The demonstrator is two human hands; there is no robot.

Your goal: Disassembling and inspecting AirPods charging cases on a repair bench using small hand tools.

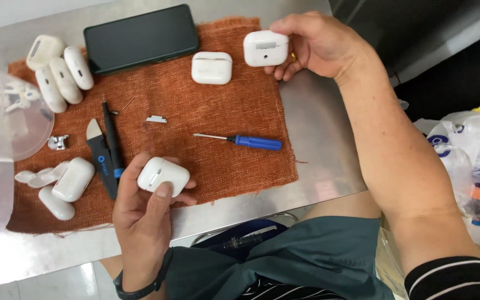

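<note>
My left hand (143, 214) grips a white earbud case (163, 175) near the front edge of the rust-orange cloth (234, 105), thumb pressed on its face. My right hand (318, 44) holds a second white earbud case (265, 48) at the cloth's far right corner, its underside with a small port facing the camera. A third white case (211, 68) lies on the cloth just left of it. A blue-handled screwdriver (248, 141) rests between the two hands.
A dark phone (141, 38) lies at the back. Several white cases and case halves sit at the far left (62, 69) and front left (65, 183). A black pry tool (102, 158), a small metal part (156, 119), a clear plastic cup (6, 116) and plastic bags (465, 155) are nearby.
</note>
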